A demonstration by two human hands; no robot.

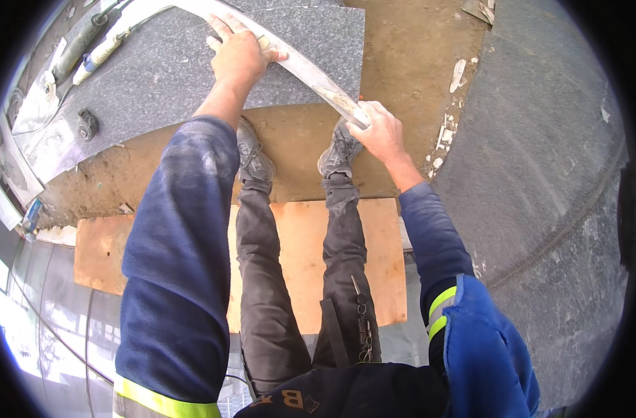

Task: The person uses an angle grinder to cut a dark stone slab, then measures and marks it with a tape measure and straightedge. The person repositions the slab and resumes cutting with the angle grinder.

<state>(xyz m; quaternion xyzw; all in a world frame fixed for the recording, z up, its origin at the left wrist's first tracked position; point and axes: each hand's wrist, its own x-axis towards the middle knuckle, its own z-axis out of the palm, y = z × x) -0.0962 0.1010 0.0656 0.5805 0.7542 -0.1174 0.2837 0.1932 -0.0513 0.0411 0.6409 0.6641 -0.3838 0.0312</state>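
My left hand [238,56] is on a long pale strip [307,76] lying across the speckled grey slab [144,73], its fingers spread across the strip and gripping it. My right hand [381,132] has its fingers closed round the strip's near end, at the slab's right front corner. At the slab's left lie a dark tool with a cord [75,52], a white hand tool [98,57] and a small dark object [87,125], too unclear to name.
My two shoes [255,153] stand beside the slab on brown ground [408,63], with a wooden board [297,251] under my legs. A large dark grey slab [520,125] fills the right side. Glossy panels [50,313] and cables occupy the lower left.
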